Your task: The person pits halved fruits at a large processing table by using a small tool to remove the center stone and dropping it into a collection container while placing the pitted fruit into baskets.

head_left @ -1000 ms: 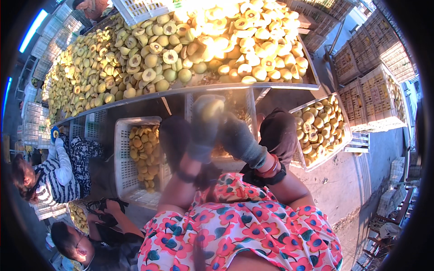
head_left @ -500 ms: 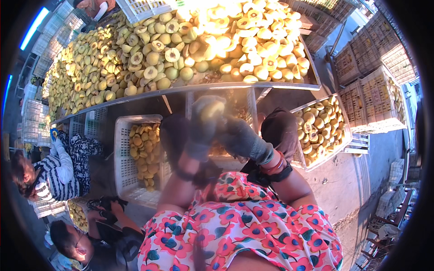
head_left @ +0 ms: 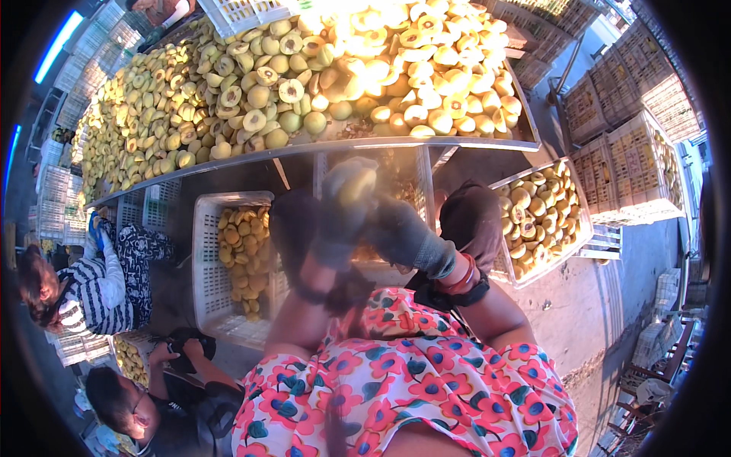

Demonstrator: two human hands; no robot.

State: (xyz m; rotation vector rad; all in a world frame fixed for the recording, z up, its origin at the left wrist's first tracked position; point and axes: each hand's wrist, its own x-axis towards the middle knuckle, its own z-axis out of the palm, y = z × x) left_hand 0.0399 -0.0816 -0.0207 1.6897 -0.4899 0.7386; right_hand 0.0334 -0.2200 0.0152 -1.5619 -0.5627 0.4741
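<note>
In front of my lap, both hands meet in dark grey gloves, hazy in the picture. A yellowish peach is held up in the fingers of my left hand. My right hand presses close against the left one, its fingers curled in at the peach; whether it grips a tool or the fruit itself is hidden. Below the hands stands a crate with scraps in it, partly covered by my arms. Beyond them a metal-edged table bears a great heap of halved peaches, many with pit hollows showing.
A white crate of peach halves stands left of my knees, another crate of them to the right. Stacked crates rise at the far right. Two people sit close on the left; part of another person shows at the table's far left.
My hands stay together around the peach, with only a slight shift of the right wrist. At left, the person in stripes has moved their hands a little.
</note>
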